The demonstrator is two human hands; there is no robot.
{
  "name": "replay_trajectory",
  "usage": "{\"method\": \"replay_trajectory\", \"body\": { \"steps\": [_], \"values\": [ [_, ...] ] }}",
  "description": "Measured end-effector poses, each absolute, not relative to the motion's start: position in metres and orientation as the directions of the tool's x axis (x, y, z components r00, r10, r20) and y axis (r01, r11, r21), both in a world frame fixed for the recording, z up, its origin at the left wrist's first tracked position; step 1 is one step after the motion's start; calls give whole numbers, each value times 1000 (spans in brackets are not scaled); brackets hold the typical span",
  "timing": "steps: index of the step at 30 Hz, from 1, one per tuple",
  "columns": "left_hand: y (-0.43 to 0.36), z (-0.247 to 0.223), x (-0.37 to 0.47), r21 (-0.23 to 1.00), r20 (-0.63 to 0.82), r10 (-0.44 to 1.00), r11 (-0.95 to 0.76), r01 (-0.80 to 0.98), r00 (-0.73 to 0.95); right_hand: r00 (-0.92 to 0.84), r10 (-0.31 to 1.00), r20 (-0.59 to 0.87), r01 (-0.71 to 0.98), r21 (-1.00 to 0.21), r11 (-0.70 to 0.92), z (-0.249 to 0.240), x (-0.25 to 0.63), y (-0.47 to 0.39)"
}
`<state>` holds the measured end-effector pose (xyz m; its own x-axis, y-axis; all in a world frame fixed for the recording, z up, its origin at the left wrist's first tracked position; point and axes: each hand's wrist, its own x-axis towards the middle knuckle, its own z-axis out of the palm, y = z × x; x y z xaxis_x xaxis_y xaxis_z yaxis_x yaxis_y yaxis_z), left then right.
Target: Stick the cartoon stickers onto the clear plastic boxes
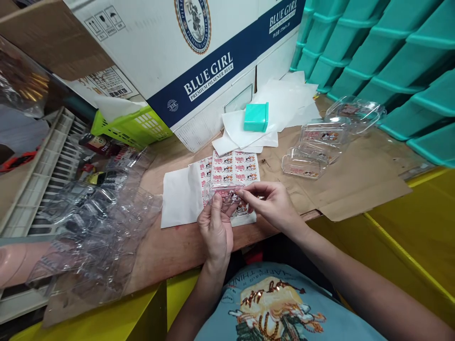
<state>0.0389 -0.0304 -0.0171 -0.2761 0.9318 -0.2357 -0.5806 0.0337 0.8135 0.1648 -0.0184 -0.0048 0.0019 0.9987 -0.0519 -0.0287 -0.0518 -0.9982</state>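
Observation:
My left hand (217, 227) grips a small clear plastic box (209, 188) from below, with the thumb on its near side. A printed sticker (223, 193) with pink lettering lies along the front of the box. At the sticker's right end, the thumb and forefinger of my right hand (268, 201) are pinched together; the fingertips cover that end. Under the box are sheets of matching stickers (234, 166) with pink words and cartoon cats. White backing paper (181, 196) is left of the sheets.
Loose clear plastic boxes (103, 222) are heaped at the left. Several stickered clear boxes (305, 163) sit at the right on cardboard (359, 189). A teal container (256, 117) rests on white papers (291, 102). Behind stand a beer carton (213, 71) and stacked teal bins (384, 52).

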Motion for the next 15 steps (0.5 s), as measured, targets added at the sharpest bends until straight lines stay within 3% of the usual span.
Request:
{"method": "replay_trajectory", "body": {
  "steps": [8,12,15],
  "values": [
    [-39,-11,54,866,-66,937,-117,-486,-342,91,979,181,274,-950,151,2,164,-23],
    [-41,-8,59,876,-9,941,-156,-456,-338,69,944,322,503,-829,246,5,175,-25],
    [-40,-3,57,860,-4,930,-184,-475,-368,108,918,382,661,-717,221,-1,190,-24]
  ]
}}
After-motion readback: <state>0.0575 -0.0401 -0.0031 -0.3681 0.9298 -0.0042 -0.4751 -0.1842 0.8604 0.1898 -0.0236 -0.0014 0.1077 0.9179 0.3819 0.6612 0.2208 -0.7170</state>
